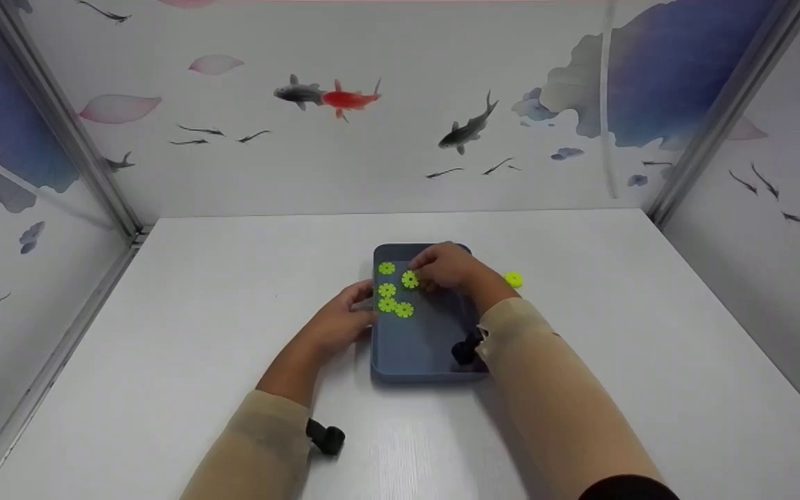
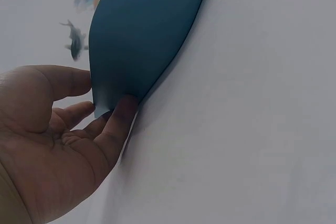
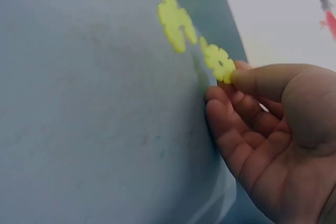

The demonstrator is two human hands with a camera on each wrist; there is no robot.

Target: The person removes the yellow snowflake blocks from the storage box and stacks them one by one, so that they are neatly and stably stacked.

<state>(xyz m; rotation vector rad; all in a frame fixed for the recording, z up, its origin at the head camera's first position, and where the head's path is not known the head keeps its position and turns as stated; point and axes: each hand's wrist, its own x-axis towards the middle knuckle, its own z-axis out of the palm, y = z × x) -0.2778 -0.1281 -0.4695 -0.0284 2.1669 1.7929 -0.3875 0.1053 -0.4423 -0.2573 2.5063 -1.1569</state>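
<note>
A grey-blue rectangular tray (image 1: 428, 347) lies on the white table, its long sides running away from me. My left hand (image 1: 344, 319) holds its left side, thumb near the rim and a fingertip low against the outer wall (image 2: 147, 30) in the left wrist view. Over the tray's far half, my right hand (image 1: 445, 267) pinches a yellow-green snowflake disc (image 3: 220, 62) between thumb and finger. Several more discs (image 1: 387, 290) lie along the tray's left side, and one pair (image 3: 176, 22) overlaps in the right wrist view. My right forearm hides part of the tray's right side.
Another yellow-green disc (image 1: 513, 279) lies on the table (image 1: 601, 292) outside the tray, right of my right wrist. Walls printed with fish (image 1: 469, 132) enclose the table at the back and sides. A black wrist camera (image 1: 466, 349) sits above the tray's near right corner.
</note>
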